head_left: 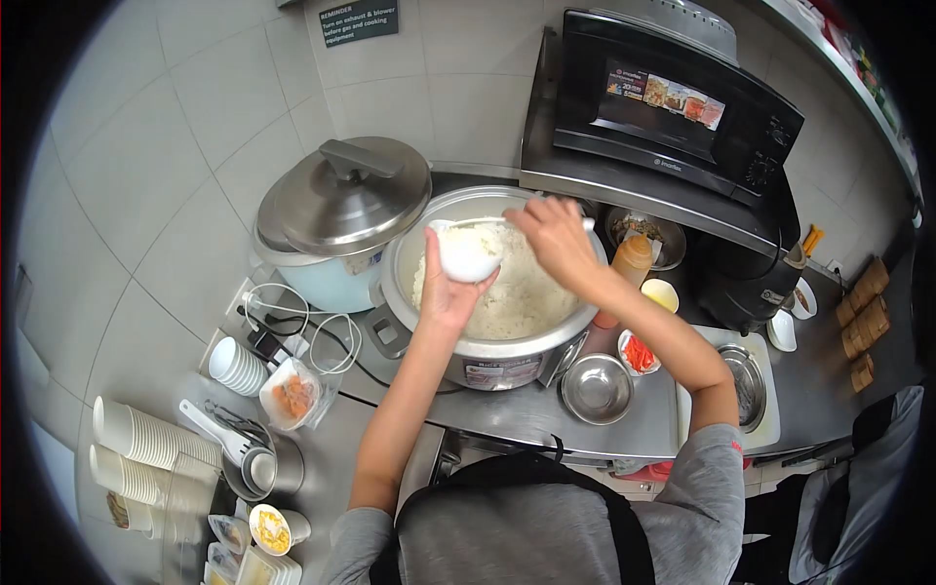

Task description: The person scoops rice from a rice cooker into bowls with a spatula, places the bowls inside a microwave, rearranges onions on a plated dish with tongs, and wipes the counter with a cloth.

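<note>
My left hand (453, 294) is closed around the underside of a small white bowl (472, 257), tilted and filled with rice. Above its rim, my right hand (558, 242) grips a white rice paddle (588, 224). The paddle's thin pale length reaches left across the top of the bowl; its far end is hard to tell from the rice. Both hands are over a large open rice cooker (478, 347), whose pot holds a bed of white rice (526, 297).
A lidded cooker (327, 278) stands left. Behind right, a black oven (673, 122) sits on a raised shelf. A squeeze bottle (632, 259), steel bowl (597, 388) and red strips (639, 353) are at right. Stacked cups (146, 436) stand lower left. Another person's sleeve (882, 487) shows right.
</note>
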`<state>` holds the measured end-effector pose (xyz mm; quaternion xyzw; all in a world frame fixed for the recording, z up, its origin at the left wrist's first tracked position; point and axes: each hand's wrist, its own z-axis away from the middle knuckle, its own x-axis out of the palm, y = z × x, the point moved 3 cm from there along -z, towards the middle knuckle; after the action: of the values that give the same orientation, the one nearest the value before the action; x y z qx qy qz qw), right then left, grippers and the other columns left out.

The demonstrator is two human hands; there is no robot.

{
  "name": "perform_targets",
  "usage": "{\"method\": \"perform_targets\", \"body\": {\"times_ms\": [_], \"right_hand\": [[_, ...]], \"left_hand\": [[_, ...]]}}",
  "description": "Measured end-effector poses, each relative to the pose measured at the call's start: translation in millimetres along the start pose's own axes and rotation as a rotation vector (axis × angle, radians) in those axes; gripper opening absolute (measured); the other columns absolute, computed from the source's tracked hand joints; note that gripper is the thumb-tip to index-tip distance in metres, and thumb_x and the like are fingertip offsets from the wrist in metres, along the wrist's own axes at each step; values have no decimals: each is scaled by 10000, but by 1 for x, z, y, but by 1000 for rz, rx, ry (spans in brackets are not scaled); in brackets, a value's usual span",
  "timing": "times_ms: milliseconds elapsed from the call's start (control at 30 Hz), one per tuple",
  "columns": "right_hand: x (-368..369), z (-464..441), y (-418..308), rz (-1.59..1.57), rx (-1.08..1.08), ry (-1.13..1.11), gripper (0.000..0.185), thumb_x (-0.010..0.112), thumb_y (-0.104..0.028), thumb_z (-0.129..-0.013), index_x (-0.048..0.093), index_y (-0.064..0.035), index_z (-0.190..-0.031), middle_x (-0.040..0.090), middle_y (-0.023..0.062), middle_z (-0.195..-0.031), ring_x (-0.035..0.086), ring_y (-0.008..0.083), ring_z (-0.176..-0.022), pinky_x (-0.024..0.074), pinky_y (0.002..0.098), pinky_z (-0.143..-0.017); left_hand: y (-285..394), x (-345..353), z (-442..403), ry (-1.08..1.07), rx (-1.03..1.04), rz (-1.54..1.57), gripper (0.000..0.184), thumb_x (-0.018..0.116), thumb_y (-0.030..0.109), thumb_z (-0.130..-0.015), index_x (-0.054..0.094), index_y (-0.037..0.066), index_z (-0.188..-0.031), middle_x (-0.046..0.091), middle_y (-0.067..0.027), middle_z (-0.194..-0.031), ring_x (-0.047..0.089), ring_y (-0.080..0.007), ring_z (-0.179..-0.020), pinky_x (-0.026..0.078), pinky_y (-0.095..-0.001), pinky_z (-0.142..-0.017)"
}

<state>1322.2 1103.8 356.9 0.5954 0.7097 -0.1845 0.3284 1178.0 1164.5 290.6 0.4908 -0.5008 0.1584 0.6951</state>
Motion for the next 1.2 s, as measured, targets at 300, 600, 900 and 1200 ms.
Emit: {"method": "perform_targets", "body": {"times_ms": [300,600,900,1200], "right_hand": [[-46,-25,-6,-9,-346,-24,114,636,-140,-724,587,-145,-827,480,0,-757,493,175,-813,338,430,-805],[-25,-32,-19,-10,-319,75,56,598,-172,-793,576,-171,-845,459,-10,-773,462,165,-807,273,402,-787],[-45,-35,23,-223,-90,-74,108,610,-224,-808,634,-143,-876,561,-21,-807,488,159,-804,262,374,-770],[-15,-19,4,-286,-103,-24,118,616,-237,-811,623,-130,-861,538,-17,-797,483,160,-820,257,378,-806]], "left_hand": [[13,-8,32,-6,-159,-91,668,562,557,-797,379,127,-1274,471,-130,-1254,470,-320,-1136,404,-536,-887],[17,-18,35,-74,-179,0,744,548,574,-794,315,117,-1333,373,-149,-1347,385,-359,-1222,360,-595,-935],[35,-26,37,-52,-100,77,775,518,600,-800,300,82,-1333,368,-167,-1340,387,-364,-1219,357,-590,-946],[39,-17,32,-44,-44,3,780,536,590,-793,310,68,-1327,375,-187,-1332,401,-365,-1210,360,-571,-953]]}}
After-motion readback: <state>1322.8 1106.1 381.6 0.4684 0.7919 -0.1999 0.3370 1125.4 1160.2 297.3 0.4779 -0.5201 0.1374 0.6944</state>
